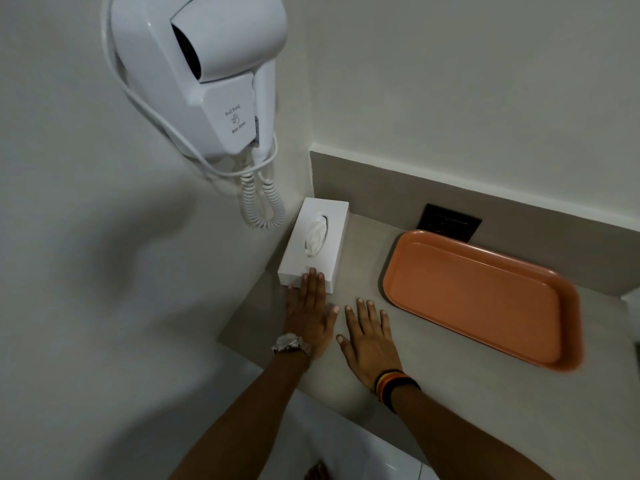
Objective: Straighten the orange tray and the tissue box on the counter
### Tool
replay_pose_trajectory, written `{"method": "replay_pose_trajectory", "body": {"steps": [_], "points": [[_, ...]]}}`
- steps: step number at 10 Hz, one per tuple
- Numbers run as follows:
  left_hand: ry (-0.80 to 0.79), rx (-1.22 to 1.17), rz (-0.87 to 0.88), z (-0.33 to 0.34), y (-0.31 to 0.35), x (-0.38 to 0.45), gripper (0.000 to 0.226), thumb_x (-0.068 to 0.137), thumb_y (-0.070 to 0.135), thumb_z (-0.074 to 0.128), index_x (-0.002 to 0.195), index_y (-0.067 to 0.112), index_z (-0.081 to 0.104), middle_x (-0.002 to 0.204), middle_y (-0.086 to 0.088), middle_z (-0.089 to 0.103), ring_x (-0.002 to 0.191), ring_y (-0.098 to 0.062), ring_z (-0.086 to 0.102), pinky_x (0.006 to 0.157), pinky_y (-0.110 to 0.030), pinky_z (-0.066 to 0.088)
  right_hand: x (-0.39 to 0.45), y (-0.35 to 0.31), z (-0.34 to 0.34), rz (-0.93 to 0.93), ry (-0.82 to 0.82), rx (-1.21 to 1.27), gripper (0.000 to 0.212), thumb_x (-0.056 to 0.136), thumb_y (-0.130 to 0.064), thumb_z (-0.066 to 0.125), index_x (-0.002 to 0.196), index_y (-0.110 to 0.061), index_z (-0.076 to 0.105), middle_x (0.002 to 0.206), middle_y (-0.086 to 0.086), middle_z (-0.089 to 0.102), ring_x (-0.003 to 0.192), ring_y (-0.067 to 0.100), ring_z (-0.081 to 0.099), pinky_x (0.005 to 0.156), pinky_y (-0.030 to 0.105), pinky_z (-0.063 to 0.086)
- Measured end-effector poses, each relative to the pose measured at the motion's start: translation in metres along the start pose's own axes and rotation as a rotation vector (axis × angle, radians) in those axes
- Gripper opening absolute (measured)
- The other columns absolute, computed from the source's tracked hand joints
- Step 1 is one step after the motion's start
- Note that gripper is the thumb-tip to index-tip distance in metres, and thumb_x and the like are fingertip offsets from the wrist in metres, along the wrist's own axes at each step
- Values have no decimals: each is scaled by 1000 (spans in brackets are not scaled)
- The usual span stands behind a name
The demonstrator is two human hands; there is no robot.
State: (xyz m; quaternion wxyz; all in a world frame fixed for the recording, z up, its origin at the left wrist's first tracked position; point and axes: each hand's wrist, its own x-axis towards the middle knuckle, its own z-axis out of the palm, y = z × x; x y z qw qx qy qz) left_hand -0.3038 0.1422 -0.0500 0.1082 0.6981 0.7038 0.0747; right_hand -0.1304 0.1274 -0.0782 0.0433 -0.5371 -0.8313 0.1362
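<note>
A white tissue box [313, 242] lies in the back left corner of the grey counter [433, 368], alongside the left wall, with a tissue poking out of its slot. My left hand [310, 315], wearing a watch, is flat with its fingertips resting on the box's near end. My right hand [369, 336], with striped wristbands, hovers flat and open over the counter just right of the left hand, holding nothing. An empty orange tray [481, 297] lies to the right, skewed at an angle to the back wall, apart from both hands.
A white wall-mounted hair dryer [207, 74] hangs on the left wall above the tissue box, its coiled cord [263, 199] dangling close to the box's far end. A dark socket plate [448, 221] sits in the backsplash behind the tray. The counter's front edge runs below my wrists.
</note>
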Motion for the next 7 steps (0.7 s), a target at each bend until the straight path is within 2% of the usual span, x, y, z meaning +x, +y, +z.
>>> {"method": "replay_pose_trajectory", "body": {"steps": [1, 3, 5, 6, 7], "points": [[-46, 26, -5, -10, -12, 12, 74, 103, 49, 25, 154, 19, -21, 163, -3, -26, 156, -23, -15, 125, -51, -9, -1, 3, 0, -5, -10, -3, 68, 103, -56, 16, 160, -21, 4, 167, 7, -9, 154, 26, -13, 123, 47, -11], [-132, 39, -168, -29, -30, 38, 78, 102, 55, 15, 155, 14, -25, 164, -7, -33, 154, -23, -23, 123, -49, -18, 0, 3, 2, 11, -11, -28, 68, 102, -58, 12, 160, -23, -1, 167, 5, -10, 153, 23, -18, 122, 46, -13], [-141, 26, -149, -38, -31, 34, 79, 102, 56, 18, 157, 15, -22, 165, -6, -30, 155, -23, -22, 123, -50, -16, 2, 3, -1, 21, -45, -13, 70, 102, -57, 15, 160, -22, 1, 168, 6, -6, 154, 24, -14, 122, 45, -14], [-93, 27, -94, -47, -20, 24, 78, 103, 55, 22, 159, 15, -16, 167, -6, -24, 155, -24, -19, 123, -50, -16, -1, 1, -12, 20, -66, -4, 70, 102, -55, 18, 160, -20, 3, 169, 8, -4, 155, 25, -11, 123, 46, -12], [9, 45, 32, -57, 1, 19, 77, 103, 53, 25, 161, 15, -8, 170, -8, -14, 157, -25, -14, 125, -51, -8, -13, 3, -19, 5, -38, 15, 68, 103, -50, 22, 161, -18, 5, 169, 9, 0, 155, 25, -6, 124, 46, -9]]}}
